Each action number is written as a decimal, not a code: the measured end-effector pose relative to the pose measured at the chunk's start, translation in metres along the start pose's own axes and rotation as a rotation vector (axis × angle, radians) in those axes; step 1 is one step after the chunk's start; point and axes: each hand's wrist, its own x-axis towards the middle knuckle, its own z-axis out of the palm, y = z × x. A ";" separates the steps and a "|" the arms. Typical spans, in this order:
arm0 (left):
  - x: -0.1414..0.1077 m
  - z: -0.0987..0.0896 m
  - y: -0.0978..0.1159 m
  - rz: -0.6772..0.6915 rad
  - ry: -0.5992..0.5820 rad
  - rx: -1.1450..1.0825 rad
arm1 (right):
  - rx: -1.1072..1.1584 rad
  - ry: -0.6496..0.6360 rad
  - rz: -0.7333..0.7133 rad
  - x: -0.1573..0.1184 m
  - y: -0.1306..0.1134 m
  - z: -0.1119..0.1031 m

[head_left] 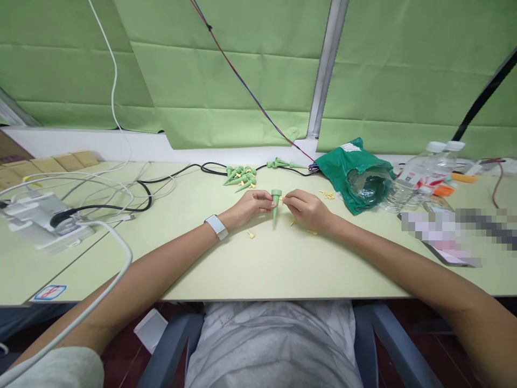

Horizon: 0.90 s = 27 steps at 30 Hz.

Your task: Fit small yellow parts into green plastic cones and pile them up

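From here I see the left hand pinching a green spike near its fat top, finger and thumb close together. The spike stands long ways up and down between the two hands, thin end down. The right hand pinches a tiny yellow bit, right beside the spike's top. I can't tell if bit and spike touch. The left hand is nearer, holding the spike.
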 end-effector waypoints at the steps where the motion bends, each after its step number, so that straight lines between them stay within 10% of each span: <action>1: 0.000 0.001 0.000 0.001 0.003 -0.003 | 0.009 0.007 0.006 0.001 0.000 0.000; 8: -0.002 0.005 0.006 0.065 0.026 0.055 | 0.577 0.076 0.687 0.015 -0.012 0.005; 19: 0.001 0.008 -0.003 -0.051 0.025 -0.061 | -0.336 -0.241 -0.220 0.015 0.001 -0.016; 23: 0.001 0.008 -0.002 -0.050 0.022 -0.037 | -0.229 -0.244 -0.165 0.016 0.002 -0.018; 27: 0.000 0.009 0.000 0.032 0.037 0.017 | 0.207 -0.071 0.248 0.018 -0.004 -0.010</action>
